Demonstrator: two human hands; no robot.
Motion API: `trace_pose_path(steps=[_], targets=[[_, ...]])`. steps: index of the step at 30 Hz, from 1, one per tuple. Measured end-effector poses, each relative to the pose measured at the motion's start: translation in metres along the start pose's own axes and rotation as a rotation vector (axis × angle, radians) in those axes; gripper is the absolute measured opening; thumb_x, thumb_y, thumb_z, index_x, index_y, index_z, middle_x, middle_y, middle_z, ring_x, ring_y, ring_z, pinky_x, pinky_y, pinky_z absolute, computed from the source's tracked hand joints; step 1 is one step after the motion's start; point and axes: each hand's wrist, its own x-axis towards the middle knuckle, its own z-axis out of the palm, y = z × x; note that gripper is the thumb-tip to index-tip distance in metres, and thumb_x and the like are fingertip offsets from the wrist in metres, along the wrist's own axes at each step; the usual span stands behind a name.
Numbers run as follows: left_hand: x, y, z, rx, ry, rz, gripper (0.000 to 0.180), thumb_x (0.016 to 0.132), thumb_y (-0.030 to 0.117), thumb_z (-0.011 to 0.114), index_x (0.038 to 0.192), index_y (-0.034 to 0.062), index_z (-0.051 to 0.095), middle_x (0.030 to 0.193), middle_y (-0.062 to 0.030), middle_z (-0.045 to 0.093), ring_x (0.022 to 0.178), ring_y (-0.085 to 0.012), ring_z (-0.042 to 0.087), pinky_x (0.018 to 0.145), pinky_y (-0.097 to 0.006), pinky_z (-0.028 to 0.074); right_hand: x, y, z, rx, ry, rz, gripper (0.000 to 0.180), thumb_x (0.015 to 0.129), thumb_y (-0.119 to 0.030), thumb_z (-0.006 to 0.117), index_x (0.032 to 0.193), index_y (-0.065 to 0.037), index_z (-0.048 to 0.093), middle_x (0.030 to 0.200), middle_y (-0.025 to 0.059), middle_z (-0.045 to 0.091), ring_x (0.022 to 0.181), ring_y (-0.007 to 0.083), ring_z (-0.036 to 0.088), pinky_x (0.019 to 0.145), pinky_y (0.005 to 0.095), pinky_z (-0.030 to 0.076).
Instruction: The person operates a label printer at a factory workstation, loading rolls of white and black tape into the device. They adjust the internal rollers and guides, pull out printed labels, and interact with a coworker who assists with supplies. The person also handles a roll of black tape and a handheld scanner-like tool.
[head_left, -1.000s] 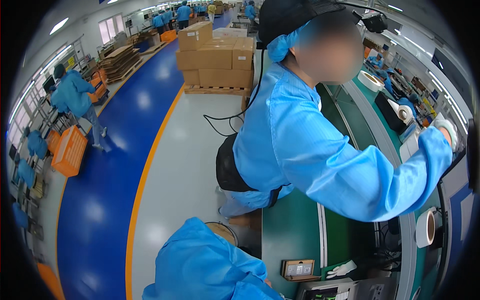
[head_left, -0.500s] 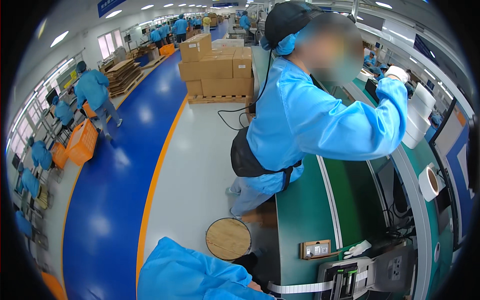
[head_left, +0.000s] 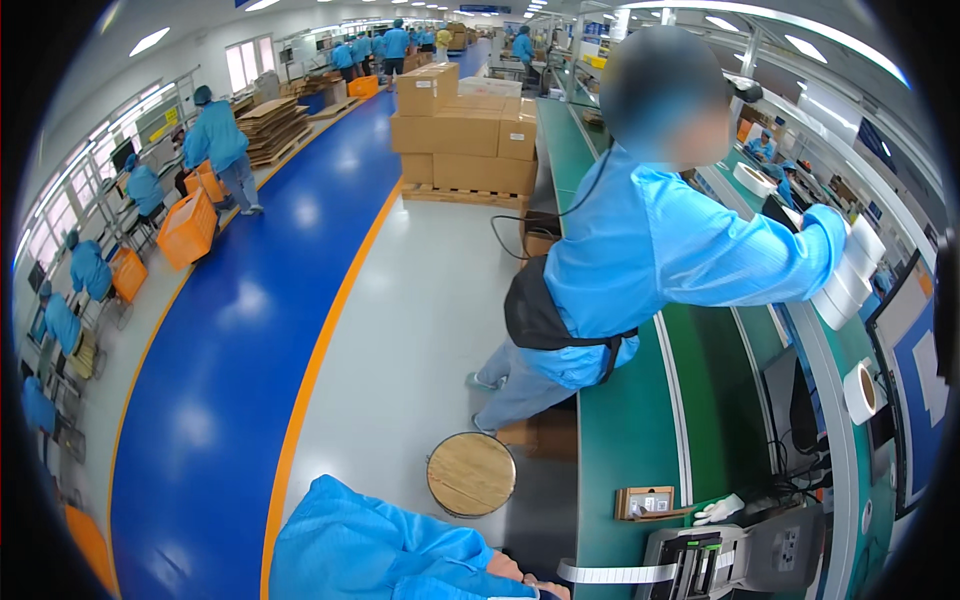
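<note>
As far as I can see, the left hand (head_left: 505, 566), bare below a loose light-blue cloth sleeve (head_left: 390, 545), is at the lower edge of my view, and how far its fingers are open I cannot tell. Just beside it is what seems to be the bare right hand (head_left: 548, 588), mostly cut off; whether it holds something is also unclear.

Near these fingers is the close end of a thin white strip of label paper (head_left: 615, 573), which runs to a grey-and-black label printer (head_left: 790, 550). Contact with it I cannot confirm. In my judgement the strip is very light and flexible, easy to crease, perhaps a little slippery; it is best taken by its edges, near that end, with a gentle pinch.

Beyond the printer, on the long green bench (head_left: 620, 420), lie a white glove (head_left: 719, 510) and a small open brown cardboard box (head_left: 645, 503).
</note>
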Motion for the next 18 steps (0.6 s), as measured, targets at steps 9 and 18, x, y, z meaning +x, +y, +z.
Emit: trace_pose_path(steps=[9, 18], targets=[[-0.087, -0.069, -0.091, 0.025, 0.286, -0.144, 0.037, 0.075, 0.037, 0.060, 0.094, 0.0052, 0.063, 0.093, -0.0209, 0.060, 0.091, -0.0327, 0.057, 0.079, -0.041, 0.044, 0.071, -0.092, 0.060, 0.081, -0.053, -0.140, 0.036, 0.077, -0.022, 0.063, 0.105, -0.005, 0.048, 0.073, 0.0135, 0.061, 0.066, 0.0304, 0.060, 0.057, 0.0384, 0.047], [-0.161, -0.132, -0.166, 0.012, 0.362, -0.163, 0.038, 0.076, 0.037, 0.060, 0.096, 0.0049, 0.064, 0.096, -0.0215, 0.060, 0.094, -0.0324, 0.056, 0.082, -0.041, 0.044, 0.113, -0.190, 0.112, 0.122, -0.062, -0.131, 0.040, 0.078, -0.023, 0.064, 0.110, -0.005, 0.048, 0.074, 0.0141, 0.061, 0.068, 0.0317, 0.060, 0.060, 0.0391, 0.047]])
